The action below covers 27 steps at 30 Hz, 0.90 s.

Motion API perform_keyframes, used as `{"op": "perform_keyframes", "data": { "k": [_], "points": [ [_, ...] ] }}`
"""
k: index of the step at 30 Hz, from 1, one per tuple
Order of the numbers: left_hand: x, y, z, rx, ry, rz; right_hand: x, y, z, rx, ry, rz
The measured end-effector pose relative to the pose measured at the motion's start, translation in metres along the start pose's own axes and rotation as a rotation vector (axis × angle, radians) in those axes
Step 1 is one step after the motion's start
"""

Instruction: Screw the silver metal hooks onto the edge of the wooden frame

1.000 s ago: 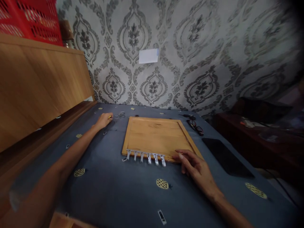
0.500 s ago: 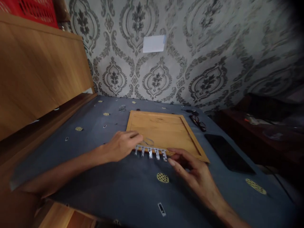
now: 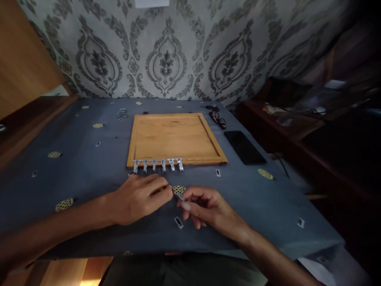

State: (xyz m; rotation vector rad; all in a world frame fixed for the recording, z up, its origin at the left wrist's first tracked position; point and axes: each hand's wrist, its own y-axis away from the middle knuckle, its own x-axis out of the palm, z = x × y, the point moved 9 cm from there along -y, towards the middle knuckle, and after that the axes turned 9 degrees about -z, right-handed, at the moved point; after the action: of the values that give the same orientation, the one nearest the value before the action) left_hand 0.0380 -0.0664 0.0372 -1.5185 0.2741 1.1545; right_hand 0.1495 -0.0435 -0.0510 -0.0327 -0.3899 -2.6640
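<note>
Left hand point(image 3: 145, 200): closed, with fingers curled around a narrow yellowish object point(image 3: 157, 191), mostly hidden in the grip. Positioned over the cloth point(image 3: 98, 178), just on the near side of the board. Right hand point(image 3: 208, 208): thumb and index finger pinched on a small metal piece point(image 3: 180, 196), other fingers loosely curled. Positioned near centre, just right of the left hand. Wooden board point(image 3: 175, 137): flat on the cloth, beyond both hands. Metal clips point(image 3: 154, 165): six, side by side along the left part of the board's near edge, free ends towards the near side. Printed labels point(image 3: 178, 223): small pale-bordered rectangles on the cloth, scattered among yellow spotted motifs point(image 3: 64, 205); lettering too small to read. Black flat device point(image 3: 244, 147): right of the board. Glasses point(image 3: 218, 119): farther back, near the board's far right corner. White sheet point(image 3: 152, 3): on the far patterned wall point(image 3: 166, 63), partly cut off.
</note>
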Motion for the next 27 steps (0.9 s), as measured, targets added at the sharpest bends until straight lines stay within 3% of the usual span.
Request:
{"op": "perform_keyframes", "data": {
  "k": [5, 9, 13, 19, 22, 27],
  "points": [
    [0.009, 0.001, -0.003, -0.007, 0.078, 0.022, 0.001, 0.005, -0.005, 0.031, -0.052, 0.065],
    [0.001, -0.001, 0.006, -0.088, 0.095, -0.008, -0.008, 0.007, -0.001, -0.013, -0.054, 0.048],
    [-0.013, -0.007, 0.031, -0.236, 0.123, -0.031, -0.03, 0.006, 0.005, -0.096, -0.024, -0.102],
    [-0.017, -0.016, 0.07, -0.43, 0.112, 0.046, -0.055, 0.005, 0.022, -0.307, 0.166, -0.312],
    [-0.01, -0.02, 0.09, -0.515, 0.085, 0.116, -0.064, 0.002, 0.025, -0.345, 0.233, -0.387],
    [0.016, -0.022, 0.125, -0.584, 0.052, 0.387, -0.077, -0.013, 0.018, -0.279, 0.284, -0.436]
  ]
}}
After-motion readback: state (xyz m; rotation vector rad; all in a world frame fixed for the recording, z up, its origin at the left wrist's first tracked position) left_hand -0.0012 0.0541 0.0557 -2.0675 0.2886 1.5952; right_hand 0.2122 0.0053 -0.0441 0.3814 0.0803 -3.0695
